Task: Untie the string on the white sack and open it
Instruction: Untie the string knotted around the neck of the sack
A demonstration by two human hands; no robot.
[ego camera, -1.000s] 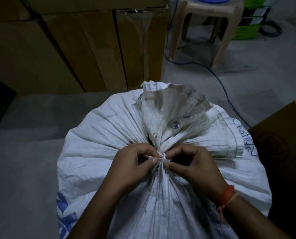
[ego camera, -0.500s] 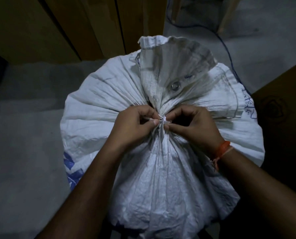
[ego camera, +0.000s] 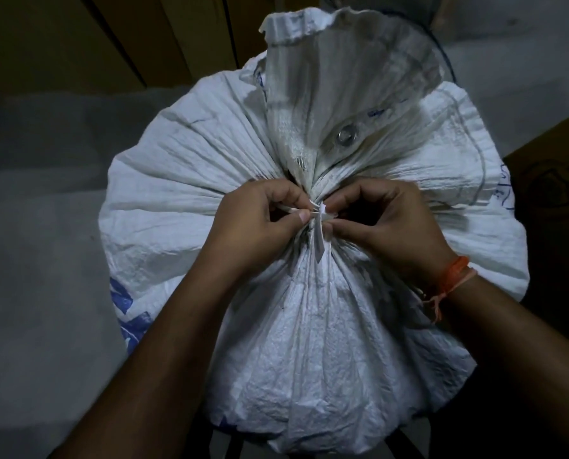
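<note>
Closer over the white sack (ego camera: 210, 180) now; left hand (ego camera: 260, 223) and right hand (ego camera: 389, 223) pinching the string (ego camera: 319, 226) knot between them, loose tail trailing toward the wrists.

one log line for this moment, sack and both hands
stage: untying | left hand: pinching string at knot | right hand: pinching string | white sack: neck tied, closed

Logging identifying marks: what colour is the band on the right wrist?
Orange, the wrist band, clearest in the head view.
</note>
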